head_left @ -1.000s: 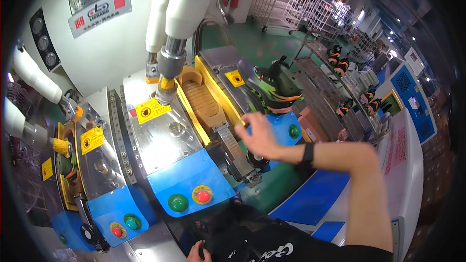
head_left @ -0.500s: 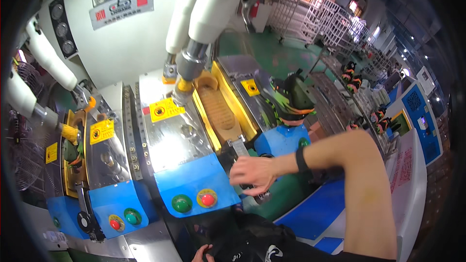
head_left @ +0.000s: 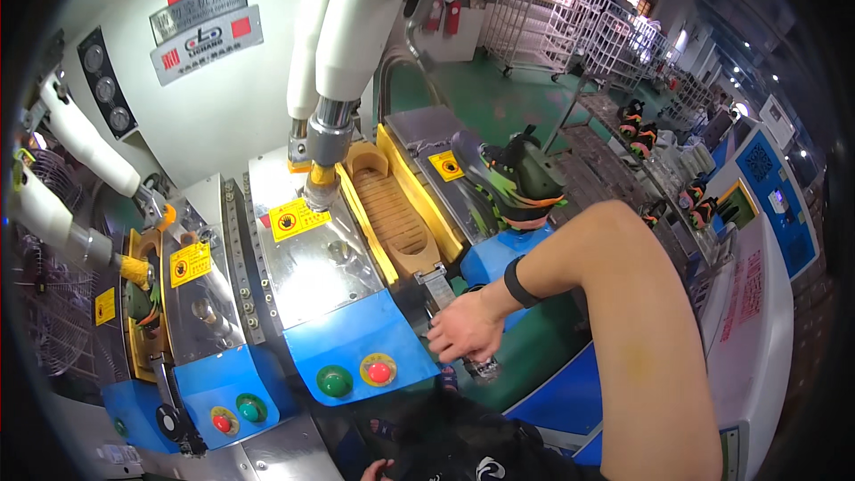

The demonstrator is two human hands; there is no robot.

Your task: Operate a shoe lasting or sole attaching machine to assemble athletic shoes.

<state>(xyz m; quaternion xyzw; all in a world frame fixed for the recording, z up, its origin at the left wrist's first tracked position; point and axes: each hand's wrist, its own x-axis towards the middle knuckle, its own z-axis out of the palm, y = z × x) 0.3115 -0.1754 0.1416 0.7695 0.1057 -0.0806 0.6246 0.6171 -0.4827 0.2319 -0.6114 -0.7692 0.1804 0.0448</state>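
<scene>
Bar [head_left: 435,286] under right hand [head_left: 467,327], pad [head_left: 387,207] in trough [head_left: 425,197]

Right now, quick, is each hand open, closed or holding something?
Left hand: cut off at the lower edge; cannot tell.
Right hand: curled over the metal bar; whether it grips is hidden.

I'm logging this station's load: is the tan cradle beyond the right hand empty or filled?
Empty: the tan cradle shows its bare grooved surface between yellow walls, with nothing on it.
</scene>
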